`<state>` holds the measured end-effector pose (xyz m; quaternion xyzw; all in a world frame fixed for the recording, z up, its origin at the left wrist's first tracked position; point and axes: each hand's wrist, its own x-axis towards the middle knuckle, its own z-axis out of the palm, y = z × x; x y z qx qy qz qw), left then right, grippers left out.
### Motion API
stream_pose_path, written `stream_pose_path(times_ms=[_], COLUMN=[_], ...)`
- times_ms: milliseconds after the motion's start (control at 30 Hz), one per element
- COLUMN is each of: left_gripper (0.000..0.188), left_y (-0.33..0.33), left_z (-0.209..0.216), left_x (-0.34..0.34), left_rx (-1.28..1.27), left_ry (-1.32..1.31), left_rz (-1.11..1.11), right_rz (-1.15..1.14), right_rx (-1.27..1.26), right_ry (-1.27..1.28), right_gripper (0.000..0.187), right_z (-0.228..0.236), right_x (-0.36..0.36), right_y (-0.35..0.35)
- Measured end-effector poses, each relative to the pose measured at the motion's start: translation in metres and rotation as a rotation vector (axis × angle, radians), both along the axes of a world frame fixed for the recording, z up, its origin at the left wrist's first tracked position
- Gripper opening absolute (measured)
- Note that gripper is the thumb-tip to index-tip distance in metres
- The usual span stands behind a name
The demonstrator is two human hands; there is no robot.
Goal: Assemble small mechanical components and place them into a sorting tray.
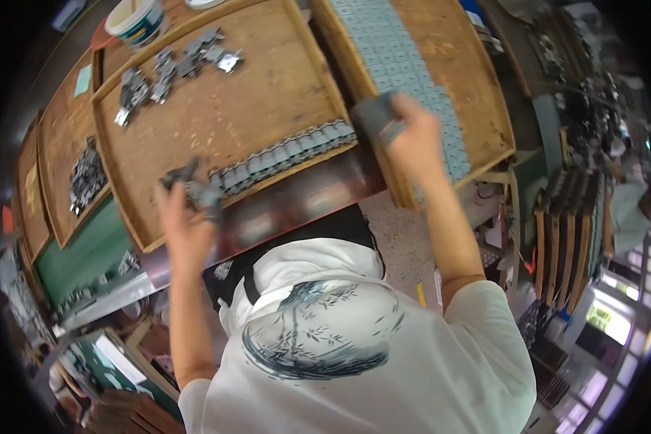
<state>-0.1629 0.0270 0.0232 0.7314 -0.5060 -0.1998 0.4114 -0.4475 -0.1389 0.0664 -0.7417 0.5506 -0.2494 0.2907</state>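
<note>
Left hand point(184, 220), centre-left of frame, grip pinching blurred grey metal clips point(195, 189) over rough wooden tray point(267, 108). Right hand point(416, 141), upper centre, grip pinching dark flat block point(378, 119) beside pale gridded sheet point(405, 65).

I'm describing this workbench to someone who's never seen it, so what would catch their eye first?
First, the two raised hands: the left hand grips a bunch of small grey metal parts at the near edge of the middle wooden tray, and the right hand holds a dark grey block over the right tray. Next, the neat row of metal pieces along the middle tray's near edge, and the sheet of pale tiles on the right tray.
</note>
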Motion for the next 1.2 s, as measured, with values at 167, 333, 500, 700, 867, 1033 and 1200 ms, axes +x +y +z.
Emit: stream_pose_path(times_ms=[167, 333, 500, 700, 867, 1033, 1200], left_gripper=[0.051, 0.049, 0.060, 0.043, 0.033, 0.038, 0.032], left_y=[0.010, -0.018, -0.014, 0.024, 0.104, 0.156, 0.166], left_z=[-0.040, -0.075, -0.074, -0.037, -0.026, -0.077, -0.103], left_x=[0.083, 0.100, 0.082, 0.079, 0.154, 0.220, 0.230], left_rx=[0.397, 0.534, 0.503, 0.249, 0.501, 0.871, 0.504], left_ry=[0.236, 0.325, 0.472, 0.182, -0.342, -0.302, -0.251], left_rz=[0.014, -0.185, -0.235, -0.096, 0.783, 0.916, 0.961], right_rz=[-0.411, -0.410, -0.310, -0.259, -0.345, -0.141, 0.047], right_rx=[-0.172, 0.135, 0.486, 0.396, 0.160, 0.246, 0.307], right_ry=[0.481, 0.033, -0.320, -0.349, -0.566, -0.821, -0.608], right_gripper=[0.038, 0.042, 0.032, 0.023, 0.029, 0.035, 0.032], right_z=[-0.051, -0.073, -0.068, -0.088, -0.062, -0.046, -0.060], right_x=[-0.134, -0.163, -0.155, -0.231, -0.203, -0.062, 0.031], right_y=[-0.104, -0.125, -0.141, -0.173, -0.152, -0.087, -0.027])
